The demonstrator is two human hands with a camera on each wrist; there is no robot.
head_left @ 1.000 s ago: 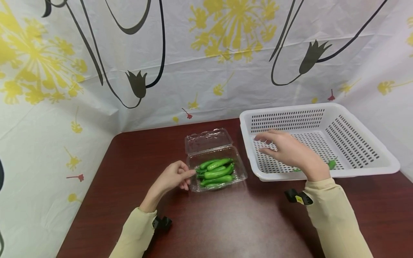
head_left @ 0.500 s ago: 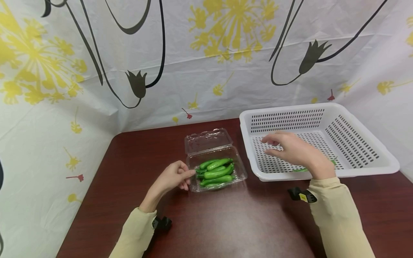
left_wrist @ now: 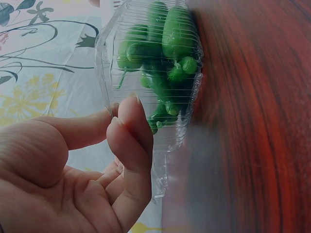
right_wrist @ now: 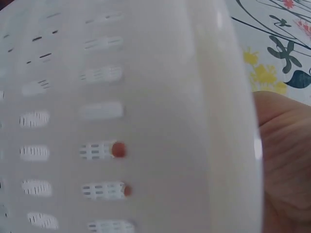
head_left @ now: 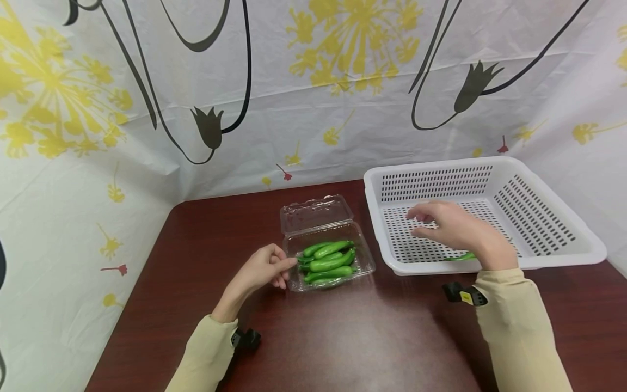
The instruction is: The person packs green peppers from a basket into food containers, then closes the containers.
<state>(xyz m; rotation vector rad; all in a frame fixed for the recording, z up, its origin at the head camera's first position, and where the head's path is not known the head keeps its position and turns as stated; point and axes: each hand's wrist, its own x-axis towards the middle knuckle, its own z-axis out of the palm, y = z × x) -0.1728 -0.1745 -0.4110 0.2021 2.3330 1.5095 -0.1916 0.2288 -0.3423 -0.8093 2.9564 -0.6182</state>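
My left hand (head_left: 266, 267) pinches the near-left rim of a clear plastic clamshell box (head_left: 318, 215) between thumb and fingers. The left wrist view shows that pinch close up, with green peppers (left_wrist: 177, 39) behind the clear wall. Inside the opened box, several green chili peppers (head_left: 333, 262) lie side by side. Over a white perforated basket (head_left: 431, 268) hovers my right hand (head_left: 455, 231), fingers loosely bent and nothing seen between them. A green pepper (head_left: 460, 256) on the basket's floor is partly hidden by that wrist. The basket wall (right_wrist: 165, 121) hides the right fingers in the right wrist view.
Box and basket stand at the back of a dark red wooden table (head_left: 333, 337), the basket right of the box. A white flowered cloth (head_left: 303, 120) hangs behind the table and along its sides.
The right hand has drifted right and slightly down over the basket, covering one part of the green pepper there and showing another. The left hand and the box have stayed put.
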